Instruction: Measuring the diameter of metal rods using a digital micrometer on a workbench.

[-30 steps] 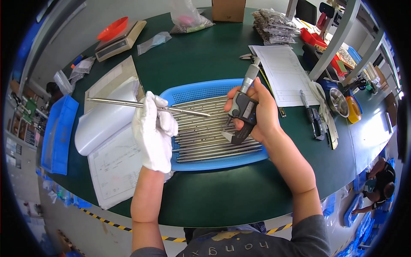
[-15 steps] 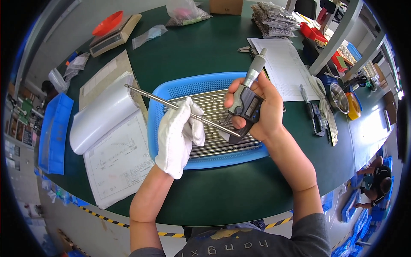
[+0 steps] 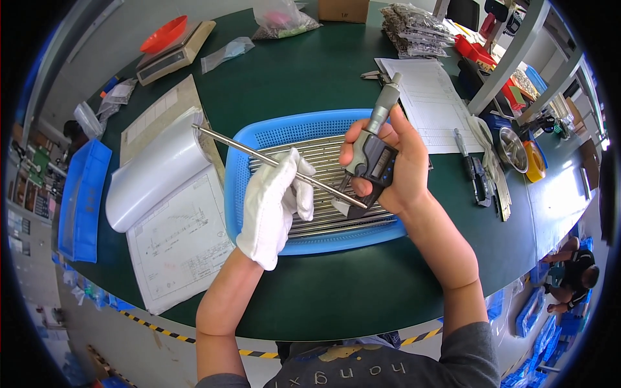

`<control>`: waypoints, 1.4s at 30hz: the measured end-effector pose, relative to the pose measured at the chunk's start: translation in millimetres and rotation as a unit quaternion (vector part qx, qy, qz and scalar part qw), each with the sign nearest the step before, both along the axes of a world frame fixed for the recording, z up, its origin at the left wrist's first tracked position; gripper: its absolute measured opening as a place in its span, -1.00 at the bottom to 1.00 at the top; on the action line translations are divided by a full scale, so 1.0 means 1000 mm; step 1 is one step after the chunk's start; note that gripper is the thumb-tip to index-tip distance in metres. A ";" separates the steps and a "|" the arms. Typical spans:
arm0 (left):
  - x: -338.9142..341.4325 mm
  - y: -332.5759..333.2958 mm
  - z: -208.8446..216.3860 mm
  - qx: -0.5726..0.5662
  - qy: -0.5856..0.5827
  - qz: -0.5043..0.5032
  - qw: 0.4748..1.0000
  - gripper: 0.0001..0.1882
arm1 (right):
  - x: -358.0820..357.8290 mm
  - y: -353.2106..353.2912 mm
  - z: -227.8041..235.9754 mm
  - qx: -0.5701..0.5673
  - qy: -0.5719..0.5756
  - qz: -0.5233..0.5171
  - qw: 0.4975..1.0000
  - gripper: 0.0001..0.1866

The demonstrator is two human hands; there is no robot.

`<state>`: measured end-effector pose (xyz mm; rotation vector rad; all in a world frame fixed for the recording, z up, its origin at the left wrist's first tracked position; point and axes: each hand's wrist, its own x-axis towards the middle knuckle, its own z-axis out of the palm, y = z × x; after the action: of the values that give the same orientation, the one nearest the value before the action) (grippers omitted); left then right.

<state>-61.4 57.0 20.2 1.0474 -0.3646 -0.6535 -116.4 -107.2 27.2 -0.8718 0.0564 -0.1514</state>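
My left hand (image 3: pixel 272 205), in a white glove, is closed around a slim steel rod (image 3: pixel 242 147). The rod slants from upper left down to the right, and its lower end reaches the frame of a digital micrometer (image 3: pixel 374 155). Whether rod and micrometer touch, I cannot tell. Bare, my right hand (image 3: pixel 406 161) grips the micrometer, thumb up along its grey barrel. Below both hands lies a blue plastic basket (image 3: pixel 310 247) holding many similar steel rods (image 3: pixel 310 150) side by side. Part of these rods is hidden by my hands.
Left of the basket lie drawing sheets (image 3: pixel 178 242) and a blue bin (image 3: pixel 84 200). A scale (image 3: pixel 174 52) with a red pan stands far left. To the right are paper sheets (image 3: pixel 433 103), another micrometer (image 3: pixel 475 174) and a metal bowl (image 3: pixel 512 149). A co-worker (image 3: pixel 576 275) is at far right.
My left hand and the rod have shifted slightly right, bringing the rod's lower end further over the micrometer frame. My right hand has hardly moved.
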 end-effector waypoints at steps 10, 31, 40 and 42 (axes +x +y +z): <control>-0.001 -0.001 0.000 0.019 -0.015 -0.005 1.000 -0.67 | -0.001 0.002 0.004 -0.045 0.038 -0.020 0.998 -0.38; 0.003 0.000 -0.001 0.028 -0.025 0.043 0.998 -0.70 | 0.000 0.001 0.002 -0.049 0.028 -0.014 0.998 -0.36; 0.005 0.003 0.001 0.040 -0.011 0.037 0.998 -0.69 | 0.000 0.002 0.003 -0.052 0.033 -0.011 0.998 -0.36; 0.005 0.003 0.001 0.030 -0.010 0.031 0.999 -0.69 | 0.000 0.004 0.003 -0.094 0.027 -0.036 0.995 -0.35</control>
<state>-56.4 60.1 21.3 1.1188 -0.3299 -0.6027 -116.6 -103.6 30.3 -1.0632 0.1250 -0.2026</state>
